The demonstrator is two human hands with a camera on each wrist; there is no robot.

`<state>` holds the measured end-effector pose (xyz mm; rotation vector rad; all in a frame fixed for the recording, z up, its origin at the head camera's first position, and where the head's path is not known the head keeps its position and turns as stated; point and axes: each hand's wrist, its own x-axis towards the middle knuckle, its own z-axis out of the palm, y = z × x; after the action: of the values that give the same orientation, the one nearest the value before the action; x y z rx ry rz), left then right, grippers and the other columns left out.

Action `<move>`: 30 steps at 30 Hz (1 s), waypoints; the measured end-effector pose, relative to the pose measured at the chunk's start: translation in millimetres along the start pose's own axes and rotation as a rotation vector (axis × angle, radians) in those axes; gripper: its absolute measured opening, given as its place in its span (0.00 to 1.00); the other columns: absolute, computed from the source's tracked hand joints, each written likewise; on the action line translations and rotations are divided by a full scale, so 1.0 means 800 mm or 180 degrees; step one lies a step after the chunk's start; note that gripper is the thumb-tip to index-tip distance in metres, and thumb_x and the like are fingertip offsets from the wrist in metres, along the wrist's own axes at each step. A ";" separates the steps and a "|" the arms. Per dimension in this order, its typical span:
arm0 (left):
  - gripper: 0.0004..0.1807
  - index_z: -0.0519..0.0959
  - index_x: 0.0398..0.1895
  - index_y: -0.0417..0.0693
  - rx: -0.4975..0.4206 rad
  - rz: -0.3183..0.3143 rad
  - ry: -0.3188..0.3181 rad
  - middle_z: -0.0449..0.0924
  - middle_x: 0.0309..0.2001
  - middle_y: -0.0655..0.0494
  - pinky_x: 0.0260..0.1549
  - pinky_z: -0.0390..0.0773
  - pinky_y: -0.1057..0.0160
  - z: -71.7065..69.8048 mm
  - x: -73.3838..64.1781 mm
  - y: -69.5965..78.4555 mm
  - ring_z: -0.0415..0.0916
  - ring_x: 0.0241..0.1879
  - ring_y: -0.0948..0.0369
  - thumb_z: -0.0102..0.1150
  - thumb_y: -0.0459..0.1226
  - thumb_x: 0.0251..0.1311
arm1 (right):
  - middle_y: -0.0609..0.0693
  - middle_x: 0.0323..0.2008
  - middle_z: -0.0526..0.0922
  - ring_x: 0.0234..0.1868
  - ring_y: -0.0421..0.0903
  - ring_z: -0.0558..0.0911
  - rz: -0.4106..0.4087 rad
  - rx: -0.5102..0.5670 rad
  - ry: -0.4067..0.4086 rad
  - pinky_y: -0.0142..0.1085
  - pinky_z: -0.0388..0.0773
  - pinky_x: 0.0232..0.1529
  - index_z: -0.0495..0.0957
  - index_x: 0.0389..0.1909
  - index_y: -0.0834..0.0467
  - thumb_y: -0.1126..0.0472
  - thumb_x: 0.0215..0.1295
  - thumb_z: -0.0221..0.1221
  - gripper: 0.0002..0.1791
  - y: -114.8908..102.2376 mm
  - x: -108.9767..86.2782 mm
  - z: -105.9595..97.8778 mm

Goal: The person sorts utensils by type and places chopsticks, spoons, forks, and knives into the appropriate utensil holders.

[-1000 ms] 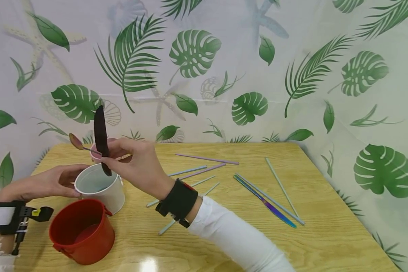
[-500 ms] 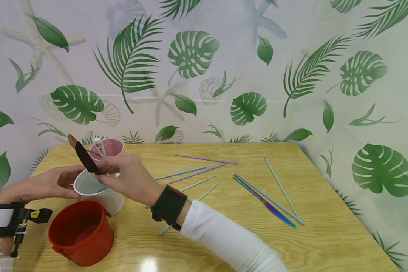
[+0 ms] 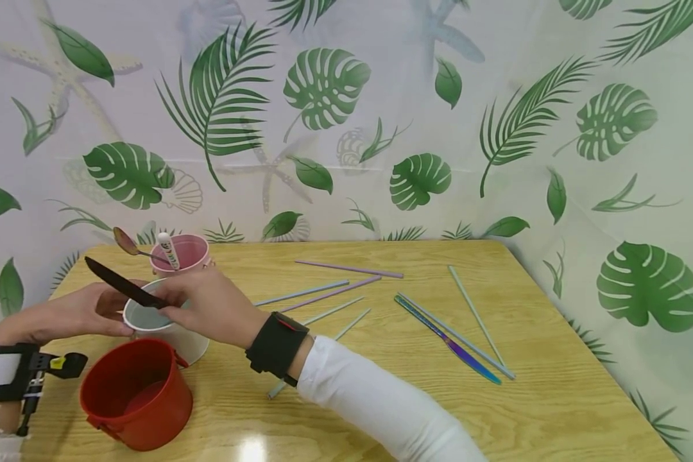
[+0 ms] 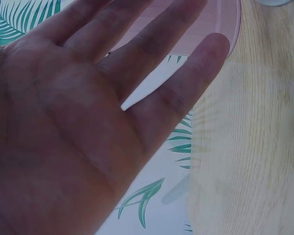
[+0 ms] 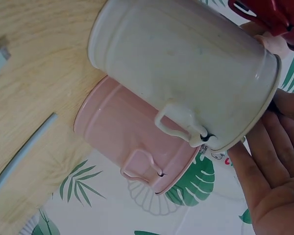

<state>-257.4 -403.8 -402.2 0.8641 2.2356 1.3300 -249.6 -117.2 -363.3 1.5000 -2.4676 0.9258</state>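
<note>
My right hand [image 3: 205, 305] pinches a black table knife [image 3: 115, 279] over the mouth of the white bucket [image 3: 192, 343]. The serrated blade slants up to the left. My left hand [image 3: 75, 311] holds the left side of the white bucket, thumb in front and fingers behind. Its palm and stretched fingers [image 4: 157, 93] fill the left wrist view, where the white bucket hardly shows. In the right wrist view the white bucket [image 5: 181, 58] hides most of the knife. What lies inside it cannot be made out.
The red bucket [image 3: 179, 401] stands in front of the white one. Behind is the pink bucket [image 3: 193, 247] with a copper-coloured spoon [image 3: 126, 241] and a white lettered handle [image 3: 169, 249]. An iridescent knife [image 3: 447, 340] and several coloured chopsticks [image 3: 349, 271] lie on the wooden table [image 3: 554, 398].
The black knife has swung from nearly upright to a low leftward slant. My right hand has moved down and left over the white bucket. My left hand has stayed put.
</note>
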 end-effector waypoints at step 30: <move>0.39 0.63 0.73 0.73 0.0130 -0.0086 0.0027 0.77 0.58 0.79 0.45 0.85 0.59 -0.018 0.010 -0.007 0.83 0.50 0.62 0.62 0.28 0.68 | 0.39 0.23 0.78 0.27 0.34 0.73 0.0377 -0.0936 -0.0907 0.24 0.65 0.25 0.88 0.32 0.51 0.62 0.69 0.64 0.07 0.000 0.061 0.009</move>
<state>-273.9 -409.5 -400.4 0.8407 2.2802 1.2823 -273.0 -158.6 -350.0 1.4840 -2.7631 0.3556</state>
